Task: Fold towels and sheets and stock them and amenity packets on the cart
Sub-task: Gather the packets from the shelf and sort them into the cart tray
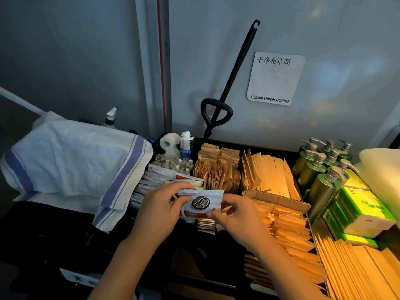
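Pinching a white amenity packet [200, 204] with a dark oval coffee-bean emblem and red band at lower centre of the frame, the left hand [159, 210] and right hand [232, 215] hold its opposite edges above the cart [249, 146].

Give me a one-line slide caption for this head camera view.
Both hands, left and right, hold a coffee packet over the stocked cart tray.
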